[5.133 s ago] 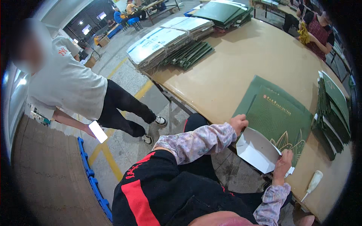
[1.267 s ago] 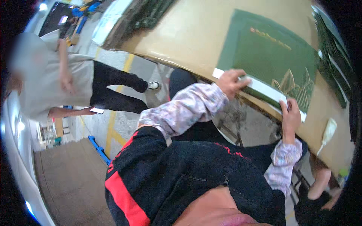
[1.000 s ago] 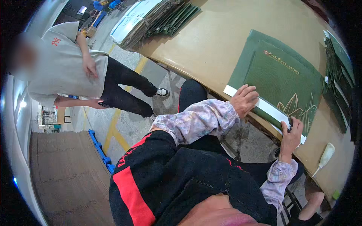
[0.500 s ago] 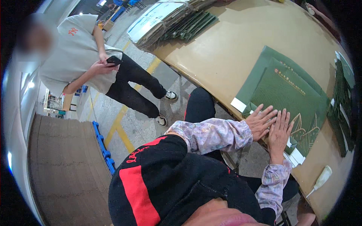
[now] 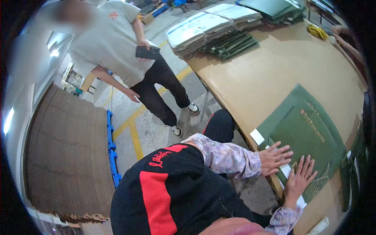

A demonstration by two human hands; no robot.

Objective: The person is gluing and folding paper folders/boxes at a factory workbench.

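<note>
Along the near edge of the table (image 5: 246, 84) lay the green paper bag (image 5: 309, 131), flat, its inside hidden. The left hand (image 5: 275, 158) and right hand (image 5: 299, 182) rested on its lower end — fingers fanned wide, palms down. Beyond, open tabletop stretched toward the tied stack (image 5: 207, 25).

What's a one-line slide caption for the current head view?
Left hand and right hand spread open over green printed paper at a tan table edge.
</note>
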